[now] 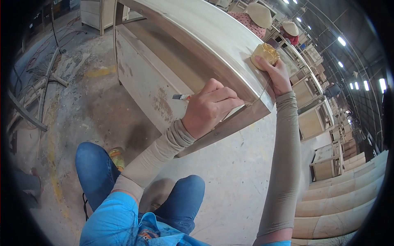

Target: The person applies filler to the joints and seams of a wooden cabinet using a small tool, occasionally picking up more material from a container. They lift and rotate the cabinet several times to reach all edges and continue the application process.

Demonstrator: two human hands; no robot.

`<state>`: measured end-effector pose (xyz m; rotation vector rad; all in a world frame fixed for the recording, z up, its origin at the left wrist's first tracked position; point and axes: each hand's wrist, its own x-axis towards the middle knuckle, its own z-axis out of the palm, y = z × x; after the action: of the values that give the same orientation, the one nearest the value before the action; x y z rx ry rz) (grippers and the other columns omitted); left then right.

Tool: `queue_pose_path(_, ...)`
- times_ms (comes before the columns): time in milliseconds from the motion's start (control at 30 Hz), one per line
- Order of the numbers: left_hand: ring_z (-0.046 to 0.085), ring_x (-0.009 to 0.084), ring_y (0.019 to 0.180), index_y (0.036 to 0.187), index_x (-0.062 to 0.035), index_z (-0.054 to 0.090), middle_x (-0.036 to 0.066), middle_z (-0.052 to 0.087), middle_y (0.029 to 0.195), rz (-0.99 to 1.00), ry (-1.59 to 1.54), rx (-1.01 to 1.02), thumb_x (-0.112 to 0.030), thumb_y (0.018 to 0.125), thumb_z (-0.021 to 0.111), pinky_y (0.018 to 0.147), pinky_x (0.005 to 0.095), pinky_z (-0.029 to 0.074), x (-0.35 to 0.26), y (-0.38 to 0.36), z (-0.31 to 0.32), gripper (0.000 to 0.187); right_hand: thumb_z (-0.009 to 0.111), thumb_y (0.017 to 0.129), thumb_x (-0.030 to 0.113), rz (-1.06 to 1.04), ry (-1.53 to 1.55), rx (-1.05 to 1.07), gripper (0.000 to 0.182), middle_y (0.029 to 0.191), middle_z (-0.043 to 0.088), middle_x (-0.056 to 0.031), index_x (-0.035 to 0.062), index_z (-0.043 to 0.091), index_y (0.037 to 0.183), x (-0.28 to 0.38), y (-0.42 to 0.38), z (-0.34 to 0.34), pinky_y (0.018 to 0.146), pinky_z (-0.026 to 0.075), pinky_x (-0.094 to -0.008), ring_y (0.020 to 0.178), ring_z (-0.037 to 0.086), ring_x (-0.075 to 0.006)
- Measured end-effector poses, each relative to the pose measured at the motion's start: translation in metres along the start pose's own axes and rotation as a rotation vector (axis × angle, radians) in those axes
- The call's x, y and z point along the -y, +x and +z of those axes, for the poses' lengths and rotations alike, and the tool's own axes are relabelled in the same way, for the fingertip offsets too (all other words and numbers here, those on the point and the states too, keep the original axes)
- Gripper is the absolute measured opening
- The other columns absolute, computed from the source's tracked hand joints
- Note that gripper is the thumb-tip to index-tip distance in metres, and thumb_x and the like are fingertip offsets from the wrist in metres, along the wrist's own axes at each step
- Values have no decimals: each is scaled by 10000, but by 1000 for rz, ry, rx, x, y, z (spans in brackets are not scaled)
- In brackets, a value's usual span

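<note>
My left hand (211, 107) is closed around a slim tool (181, 97) at the cabinet's front corner. Its dark end pokes out on the left; its other end, by the fingertips, is partly hidden. A wooden cabinet (180, 35) with a pale top and an open front compartment stands before me. In my right hand (279, 76) is a round, pale tub-like piece (258, 57) with a rough yellow-brown top, held against the cabinet's top edge. A thin, string-like line runs from near that hand down toward the left fingertips.
Boards (344, 205) are stacked at the lower right, with more wooden furniture (310, 119) behind. Two people in conical hats (259, 15) are beyond the cabinet. Cables and bars (45, 88) lie on the stained floor at left.
</note>
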<state>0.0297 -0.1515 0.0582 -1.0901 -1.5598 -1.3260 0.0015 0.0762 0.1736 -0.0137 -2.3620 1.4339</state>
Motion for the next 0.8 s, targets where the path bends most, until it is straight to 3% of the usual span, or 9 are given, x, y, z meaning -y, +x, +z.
queue_pose_path(600, 539, 206, 804, 957, -115, 739, -3, 668, 878, -41, -127, -30, 9, 726, 753, 728, 312, 465, 3, 5, -1, 263, 756, 868, 200, 5, 33, 34, 478, 1132, 642, -67, -19, 552, 1241, -4, 3, -2, 856, 518, -258, 976, 632, -105)
queue_pose_path(700, 539, 206, 808, 944, -121, 732, -16, 641, 861, -99, -24, -69, -72, 772, 742, 709, 307, 500, -8, 6, 3, 178, 757, 868, 203, 4, 23, 37, 482, 1136, 641, -66, -19, 551, 1243, -4, 3, -3, 862, 515, -259, 979, 631, -106)
queue_pose_path(800, 540, 217, 801, 962, -109, 723, 7, 659, 853, -145, -18, -113, -1, 743, 748, 704, 313, 470, -17, 4, 7, 246, 757, 868, 207, 0, 22, 36, 487, 1137, 639, -64, -19, 551, 1246, 0, 0, -1, 867, 512, -260, 982, 629, -107)
